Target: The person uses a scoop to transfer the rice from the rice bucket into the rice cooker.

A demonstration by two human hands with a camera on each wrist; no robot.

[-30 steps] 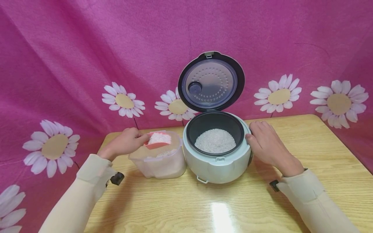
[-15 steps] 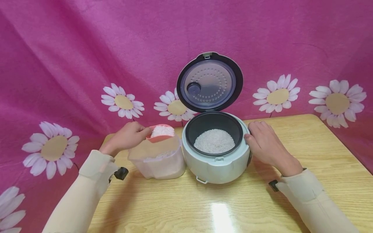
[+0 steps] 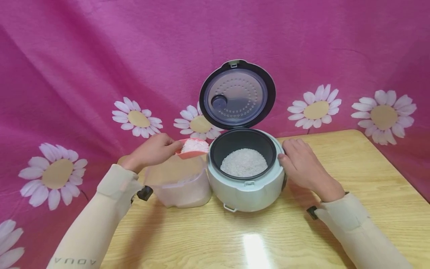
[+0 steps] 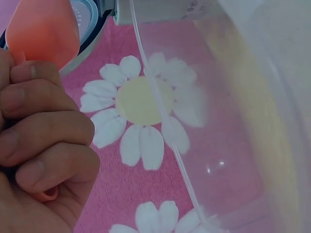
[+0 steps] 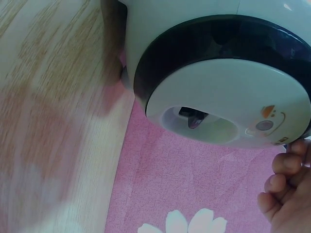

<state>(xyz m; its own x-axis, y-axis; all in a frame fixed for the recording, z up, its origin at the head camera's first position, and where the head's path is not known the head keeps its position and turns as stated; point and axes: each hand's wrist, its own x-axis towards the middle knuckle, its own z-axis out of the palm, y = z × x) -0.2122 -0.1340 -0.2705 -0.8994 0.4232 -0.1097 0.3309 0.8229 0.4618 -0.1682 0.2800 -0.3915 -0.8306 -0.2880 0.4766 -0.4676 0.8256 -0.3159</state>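
Note:
My left hand [image 3: 152, 150] grips the handle of a pink-orange scoop [image 3: 191, 154] heaped with white rice [image 3: 195, 145]. The scoop is above the far side of a translucent rice bin [image 3: 183, 192], its tip right at the rice cooker's rim in the head view. Fingers wrap round the handle in the left wrist view, below the scoop's bowl [image 4: 41, 34]. A pale green rice cooker [image 3: 246, 198] stands with its lid raised, and rice [image 3: 243, 163] covers the bottom of its dark inner pot. My right hand [image 3: 302, 164] holds the cooker's right side, thumb at the rim.
The raised lid [image 3: 237, 97] leans back behind the pot. Both containers stand side by side on a wooden table [image 3: 195, 239]. A pink curtain [image 3: 151, 48] with daisies hangs at the table's back edge.
My left hand has lifted the filled scoop up from the bin and carried it right, towards the cooker. My right hand has stayed on the cooker's side.

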